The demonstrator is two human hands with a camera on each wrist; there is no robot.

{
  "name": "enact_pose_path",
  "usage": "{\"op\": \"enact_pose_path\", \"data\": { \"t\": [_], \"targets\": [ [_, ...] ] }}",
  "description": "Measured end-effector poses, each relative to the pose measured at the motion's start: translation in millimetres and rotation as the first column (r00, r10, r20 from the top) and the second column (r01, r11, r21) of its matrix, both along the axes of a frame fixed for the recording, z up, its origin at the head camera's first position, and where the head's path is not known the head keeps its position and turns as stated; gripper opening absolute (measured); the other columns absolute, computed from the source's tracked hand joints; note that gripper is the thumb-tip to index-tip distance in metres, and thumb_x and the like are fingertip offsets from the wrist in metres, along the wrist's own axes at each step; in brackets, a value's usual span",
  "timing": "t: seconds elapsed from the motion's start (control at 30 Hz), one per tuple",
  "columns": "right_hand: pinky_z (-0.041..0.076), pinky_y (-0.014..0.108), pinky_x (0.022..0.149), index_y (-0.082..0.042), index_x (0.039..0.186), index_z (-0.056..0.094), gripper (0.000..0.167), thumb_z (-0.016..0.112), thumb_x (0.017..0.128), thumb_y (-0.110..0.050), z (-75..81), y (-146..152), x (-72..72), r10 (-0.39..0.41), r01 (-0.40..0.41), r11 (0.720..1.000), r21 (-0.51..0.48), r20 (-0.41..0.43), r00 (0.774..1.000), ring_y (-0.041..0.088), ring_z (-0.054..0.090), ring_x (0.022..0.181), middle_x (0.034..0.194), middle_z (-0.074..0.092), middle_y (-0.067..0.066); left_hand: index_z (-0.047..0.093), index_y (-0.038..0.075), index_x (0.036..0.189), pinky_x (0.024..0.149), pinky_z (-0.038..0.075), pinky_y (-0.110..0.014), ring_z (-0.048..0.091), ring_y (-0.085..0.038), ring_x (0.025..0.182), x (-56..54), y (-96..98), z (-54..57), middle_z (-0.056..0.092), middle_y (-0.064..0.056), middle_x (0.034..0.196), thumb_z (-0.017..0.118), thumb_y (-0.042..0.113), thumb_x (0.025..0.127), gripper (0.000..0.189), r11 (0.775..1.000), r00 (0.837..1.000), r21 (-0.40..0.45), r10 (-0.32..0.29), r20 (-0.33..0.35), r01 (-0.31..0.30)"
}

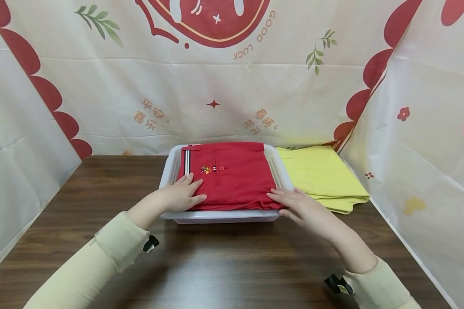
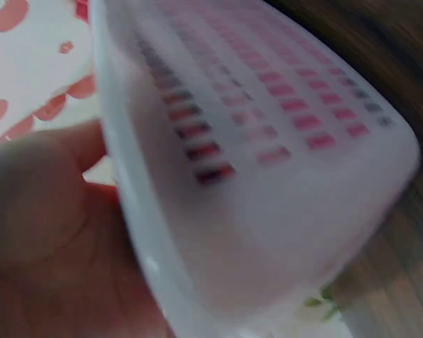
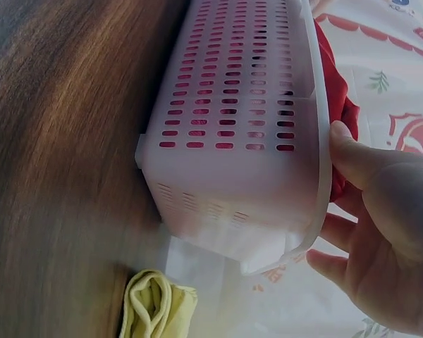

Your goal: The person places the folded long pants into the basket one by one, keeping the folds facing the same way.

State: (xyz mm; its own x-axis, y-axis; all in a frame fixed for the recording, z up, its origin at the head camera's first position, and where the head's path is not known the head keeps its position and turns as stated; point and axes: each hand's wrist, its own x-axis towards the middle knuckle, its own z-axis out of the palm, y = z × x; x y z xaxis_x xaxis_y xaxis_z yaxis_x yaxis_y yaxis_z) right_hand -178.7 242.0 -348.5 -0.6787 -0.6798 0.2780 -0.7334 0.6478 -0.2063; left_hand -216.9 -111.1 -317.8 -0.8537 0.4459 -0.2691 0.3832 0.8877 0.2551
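Note:
A pair of folded red pants (image 1: 239, 171), with a small button, a gold embroidered motif and a black-and-white stripe, lies in a white plastic basket (image 1: 220, 216). On the front left part of the pants rests my left hand (image 1: 178, 195), its fingers spread. My right hand (image 1: 299, 206) reaches over the front right corner, fingertips touching the edge of the red cloth. In the right wrist view, the thumb of the right hand (image 3: 381, 218) lies at the basket's rim beside the cloth. Slotted basket side (image 2: 268, 211) fills much of the blurred left wrist view.
A folded yellow cloth item (image 1: 325, 176) lies on the brown wooden table (image 1: 224, 262), right of the basket and close beside it. A printed white curtain (image 1: 212, 86) hangs behind the table, and white sheeting (image 1: 421, 141) borders both sides.

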Motion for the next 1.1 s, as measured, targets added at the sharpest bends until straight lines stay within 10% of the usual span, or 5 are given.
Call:
{"op": "enact_pose_path", "data": {
  "t": [0.33, 0.63, 0.83, 1.1],
  "targets": [
    [0.026, 0.044, 0.109, -0.009, 0.136, 0.054, 0.047, 0.065, 0.091, -0.012, -7.8, 13, 1.2, -0.041, 0.052, 0.991, -0.125, 0.085, 0.996, 0.029, 0.045, 0.128, 0.136, 0.053, 0.008, 0.040, 0.015, 0.147, 0.109, 0.016, -0.058, 0.029, -0.028, 0.138, 13.2, 36.6, 4.8, 0.038, -0.011, 0.149, 0.060, 0.046, 0.090, 0.067, 0.992, 0.998, 0.112, -0.054, -0.041, 0.059],
    [0.034, 0.018, 0.099, -0.009, 0.132, 0.058, 0.042, 0.066, 0.092, -0.018, 9.1, 41, 8.6, -0.197, 0.225, 0.947, -0.229, 0.140, 0.970, 0.028, 0.049, 0.122, 0.131, 0.057, 0.008, 0.050, 0.012, 0.139, 0.105, 0.033, -0.046, 0.046, -0.021, 0.126, 18.6, 73.7, 1.4, 0.053, -0.005, 0.135, 0.063, 0.037, 0.091, 0.056, 0.939, 0.988, 0.320, -0.093, -0.123, 0.128],
    [0.042, 0.021, 0.089, -0.012, 0.133, 0.058, 0.041, 0.063, 0.094, -0.024, 24.5, 58, 12.1, -0.348, 0.376, 0.880, -0.289, 0.145, 0.926, 0.028, 0.051, 0.119, 0.129, 0.059, 0.008, 0.057, 0.013, 0.133, 0.098, 0.042, -0.039, 0.051, -0.017, 0.118, 19.8, 93.4, -0.7, 0.058, -0.001, 0.128, 0.062, 0.032, 0.092, 0.046, 0.845, 0.994, 0.533, 0.005, -0.105, 0.052],
    [0.038, 0.007, 0.079, -0.003, 0.130, 0.058, 0.037, 0.058, 0.097, -0.021, 24.5, 87, 5.2, -0.422, 0.460, 0.767, -0.447, 0.188, 0.887, -0.005, 0.053, 0.103, 0.118, 0.064, 0.007, 0.063, 0.015, 0.124, 0.086, 0.049, -0.035, 0.056, -0.014, 0.104, 25.6, 118.7, -1.0, 0.062, 0.003, 0.117, 0.062, 0.025, 0.092, 0.034, 0.674, 0.994, 0.736, 0.105, -0.024, -0.053]
  ]
}}
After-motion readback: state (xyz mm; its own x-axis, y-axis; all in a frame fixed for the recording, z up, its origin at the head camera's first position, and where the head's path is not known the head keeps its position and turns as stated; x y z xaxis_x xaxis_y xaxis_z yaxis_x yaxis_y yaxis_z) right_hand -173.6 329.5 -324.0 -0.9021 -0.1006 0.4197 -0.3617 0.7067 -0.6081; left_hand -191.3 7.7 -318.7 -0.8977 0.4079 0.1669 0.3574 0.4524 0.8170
